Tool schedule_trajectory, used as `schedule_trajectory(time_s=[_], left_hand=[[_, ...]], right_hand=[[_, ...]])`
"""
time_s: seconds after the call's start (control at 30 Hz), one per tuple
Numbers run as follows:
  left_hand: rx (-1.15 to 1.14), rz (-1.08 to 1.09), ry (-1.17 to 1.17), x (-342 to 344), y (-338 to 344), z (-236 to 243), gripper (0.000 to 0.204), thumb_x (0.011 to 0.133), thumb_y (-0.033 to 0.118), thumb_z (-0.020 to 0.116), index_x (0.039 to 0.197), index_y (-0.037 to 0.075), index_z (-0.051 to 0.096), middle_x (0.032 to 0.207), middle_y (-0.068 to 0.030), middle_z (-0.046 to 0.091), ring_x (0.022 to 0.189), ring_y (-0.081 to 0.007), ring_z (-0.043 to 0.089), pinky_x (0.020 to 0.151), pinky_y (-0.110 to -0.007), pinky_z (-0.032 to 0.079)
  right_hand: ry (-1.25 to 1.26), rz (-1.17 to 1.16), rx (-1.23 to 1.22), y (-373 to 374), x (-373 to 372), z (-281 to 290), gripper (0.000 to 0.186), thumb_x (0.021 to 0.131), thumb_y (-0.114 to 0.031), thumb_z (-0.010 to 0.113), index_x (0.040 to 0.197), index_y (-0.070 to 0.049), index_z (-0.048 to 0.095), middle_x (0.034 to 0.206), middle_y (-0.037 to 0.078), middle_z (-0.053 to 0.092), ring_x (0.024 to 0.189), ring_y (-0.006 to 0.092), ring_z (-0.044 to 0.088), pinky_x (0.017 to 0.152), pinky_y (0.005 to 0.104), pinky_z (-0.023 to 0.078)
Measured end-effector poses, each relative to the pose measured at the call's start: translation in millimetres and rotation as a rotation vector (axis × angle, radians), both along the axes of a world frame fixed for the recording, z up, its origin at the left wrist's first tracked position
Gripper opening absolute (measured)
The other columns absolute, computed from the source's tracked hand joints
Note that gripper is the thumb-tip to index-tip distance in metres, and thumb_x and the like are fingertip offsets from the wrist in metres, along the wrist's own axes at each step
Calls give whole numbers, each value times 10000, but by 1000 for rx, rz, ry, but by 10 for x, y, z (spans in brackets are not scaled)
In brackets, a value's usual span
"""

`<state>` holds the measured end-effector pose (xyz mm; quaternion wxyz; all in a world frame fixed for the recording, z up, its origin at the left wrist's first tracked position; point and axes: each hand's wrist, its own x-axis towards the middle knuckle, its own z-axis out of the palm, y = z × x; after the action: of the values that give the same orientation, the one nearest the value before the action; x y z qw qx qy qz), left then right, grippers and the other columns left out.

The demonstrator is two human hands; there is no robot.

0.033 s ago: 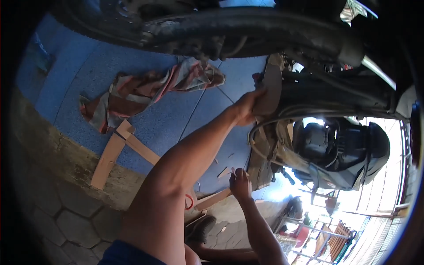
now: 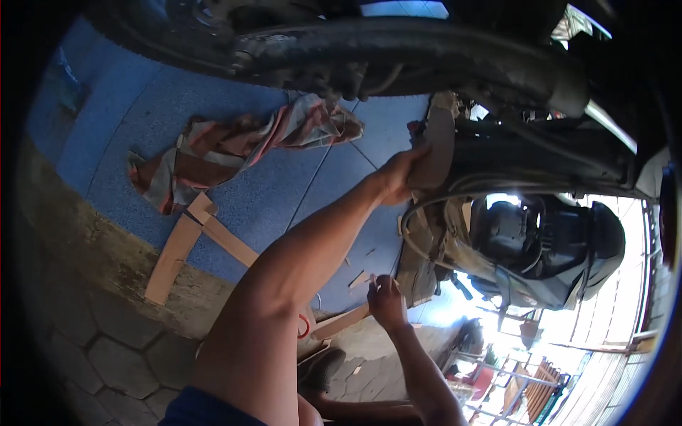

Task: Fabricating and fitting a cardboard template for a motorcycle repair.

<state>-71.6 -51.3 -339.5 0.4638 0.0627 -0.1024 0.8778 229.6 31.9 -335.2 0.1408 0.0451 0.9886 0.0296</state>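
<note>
My left arm reaches up to the middle, and my left hand [image 2: 402,174] is closed on the edge of a flat, curved brownish-grey cardboard piece [image 2: 435,157]. That piece lies against the dark underside of a motorcycle [image 2: 490,153]. Lower down, my right hand [image 2: 387,302] is closed with its fingers pinched together above the floor's edge. A small pale tip [image 2: 373,279] shows at those fingers, too small to name. Close to this hand are thin cardboard scraps [image 2: 359,279] and a long cardboard strip [image 2: 341,323].
A striped red and grey cloth [image 2: 227,153] lies crumpled on the blue tiles [image 2: 284,177]. Cut cardboard strips [image 2: 174,259] rest at the tile edge, above hexagonal paving [image 2: 124,358]. A red ring-shaped thing [image 2: 304,326] lies beside my left arm. A motorcycle wheel [image 2: 135,35] spans the top left.
</note>
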Motion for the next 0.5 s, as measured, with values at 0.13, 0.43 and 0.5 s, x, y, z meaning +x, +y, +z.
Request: schedule_trajectory(time_s=[0.13, 0.43, 0.5], left_hand=[[-63, -13, 56, -30, -111, 47, 485, 1024, 418, 393, 1226, 2, 539, 1096, -137, 658, 997, -206, 666, 910, -344, 544], [-85, -10, 36, -19, -151, -5, 469, 1022, 404, 380, 1237, 16, 532, 1066, -115, 655, 974, -211, 669, 902, -341, 554], [-52, 8, 11, -17, -110, -11, 473, 1022, 408, 375, 1242, 18, 529, 1069, -115, 654, 966, -198, 669, 895, -331, 555]], right_hand=[[48, 220, -478, -1282, -847, 1778, 275, 851, 35, 626, 1115, 2, 558, 818, 121, 635, 614, 205, 635, 574, 341, 535], [-14, -466, -709, -1398, -2667, 2348, 220, 1007, -199, 511, 1029, 17, 548, 801, 107, 643, 617, 136, 649, 477, 190, 455], [50, -546, -661, -1409, -2918, 2278, 230, 1006, -202, 519, 1068, 15, 562, 848, 113, 658, 679, 161, 673, 553, 216, 494]])
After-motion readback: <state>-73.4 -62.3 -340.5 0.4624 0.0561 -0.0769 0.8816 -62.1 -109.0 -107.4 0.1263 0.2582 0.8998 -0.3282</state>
